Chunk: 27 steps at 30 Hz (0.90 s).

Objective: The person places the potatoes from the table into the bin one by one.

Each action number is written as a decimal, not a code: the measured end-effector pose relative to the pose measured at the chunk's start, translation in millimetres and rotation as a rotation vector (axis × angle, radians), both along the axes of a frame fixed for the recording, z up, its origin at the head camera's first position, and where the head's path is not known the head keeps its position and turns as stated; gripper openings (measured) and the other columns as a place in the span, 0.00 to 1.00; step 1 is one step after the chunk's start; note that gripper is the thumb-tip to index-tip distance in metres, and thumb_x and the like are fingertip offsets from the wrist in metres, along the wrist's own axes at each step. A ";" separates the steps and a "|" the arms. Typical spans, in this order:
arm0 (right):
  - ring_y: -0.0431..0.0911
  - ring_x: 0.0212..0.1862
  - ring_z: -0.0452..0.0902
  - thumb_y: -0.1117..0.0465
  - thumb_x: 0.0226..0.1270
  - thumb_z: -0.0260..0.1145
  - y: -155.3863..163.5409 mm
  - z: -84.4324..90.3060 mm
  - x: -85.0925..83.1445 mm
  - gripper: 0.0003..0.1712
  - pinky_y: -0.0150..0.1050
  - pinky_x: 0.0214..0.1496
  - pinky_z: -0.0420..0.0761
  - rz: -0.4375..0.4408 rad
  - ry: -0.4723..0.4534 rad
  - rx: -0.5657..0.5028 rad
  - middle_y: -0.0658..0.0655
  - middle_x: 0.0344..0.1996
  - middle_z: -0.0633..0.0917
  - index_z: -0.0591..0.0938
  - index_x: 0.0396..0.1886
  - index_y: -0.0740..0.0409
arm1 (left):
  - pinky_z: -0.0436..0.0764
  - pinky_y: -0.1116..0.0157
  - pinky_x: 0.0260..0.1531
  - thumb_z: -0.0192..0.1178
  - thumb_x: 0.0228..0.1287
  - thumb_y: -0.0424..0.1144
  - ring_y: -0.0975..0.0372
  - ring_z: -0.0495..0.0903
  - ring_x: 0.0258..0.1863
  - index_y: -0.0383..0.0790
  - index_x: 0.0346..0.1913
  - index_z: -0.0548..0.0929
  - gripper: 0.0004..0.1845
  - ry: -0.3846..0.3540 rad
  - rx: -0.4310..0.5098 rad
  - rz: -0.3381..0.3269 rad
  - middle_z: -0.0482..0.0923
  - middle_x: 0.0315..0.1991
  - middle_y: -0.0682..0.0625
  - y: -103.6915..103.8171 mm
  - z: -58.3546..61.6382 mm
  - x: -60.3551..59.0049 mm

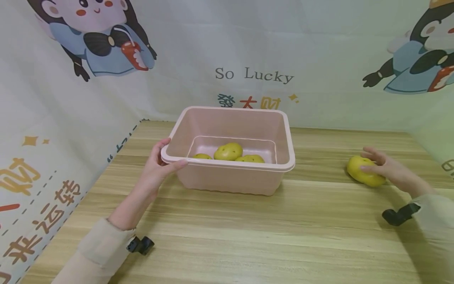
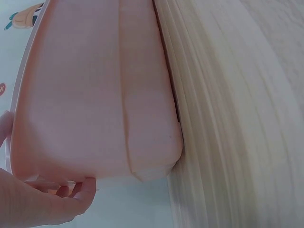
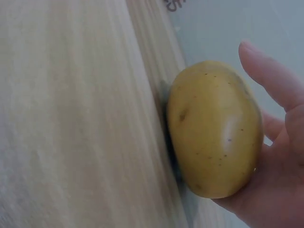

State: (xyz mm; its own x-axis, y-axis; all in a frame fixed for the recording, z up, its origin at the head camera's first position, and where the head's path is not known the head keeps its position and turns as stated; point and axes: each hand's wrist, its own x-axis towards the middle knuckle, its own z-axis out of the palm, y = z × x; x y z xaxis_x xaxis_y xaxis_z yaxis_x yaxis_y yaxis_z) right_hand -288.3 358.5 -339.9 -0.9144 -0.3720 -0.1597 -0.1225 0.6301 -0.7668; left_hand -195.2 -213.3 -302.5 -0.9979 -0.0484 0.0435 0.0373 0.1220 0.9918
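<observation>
In the head view my left hand (image 1: 156, 169) holds the near left corner of a pink plastic basin (image 1: 227, 179), thumb over the rim and fingers round the outside. The left wrist view shows the fingers (image 2: 85, 192) at the basin's end wall. Three potatoes (image 1: 228, 151) show inside, two partly hidden by the front wall. To the right, another potato (image 3: 213, 133) lies on the table with my right hand (image 1: 388, 169) over it. In the right wrist view one extended digit stands apart from this potato, while the palm side is right against it.
The basin stands on a wood-grain table (image 1: 248, 236), towards its back edge. A printed cloth (image 1: 255, 47) with cartoon figures and lettering hangs behind and along the left side. Small black devices (image 1: 400, 215) are strapped at both wrists.
</observation>
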 end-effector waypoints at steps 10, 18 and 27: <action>0.70 0.62 0.45 0.56 0.66 0.57 -5.9 -5.2 1.7 0.46 0.64 0.54 0.56 -0.012 -0.019 0.040 0.79 0.65 0.44 0.39 0.70 0.68 | 0.67 0.74 0.49 0.61 0.57 0.33 0.56 0.60 0.59 0.42 0.70 0.47 0.42 0.004 0.004 -0.001 0.55 0.65 0.42 0.1 1.0 0.3; 0.66 0.56 0.56 0.56 0.61 0.61 -6.8 -5.3 3.1 0.50 0.55 0.48 0.66 -0.001 -0.009 0.098 0.78 0.62 0.52 0.41 0.70 0.67 | 0.67 0.74 0.49 0.61 0.57 0.33 0.57 0.60 0.58 0.42 0.69 0.48 0.42 0.004 0.003 0.000 0.55 0.64 0.42 0.0 0.5 -0.3; 0.65 0.54 0.60 0.56 0.59 0.63 -10.0 -4.2 4.1 0.52 0.50 0.44 0.70 0.016 0.000 0.162 0.77 0.57 0.58 0.40 0.69 0.69 | 0.67 0.74 0.48 0.61 0.57 0.34 0.56 0.60 0.59 0.42 0.69 0.48 0.41 0.009 0.001 -0.003 0.55 0.65 0.42 0.1 -0.1 -0.6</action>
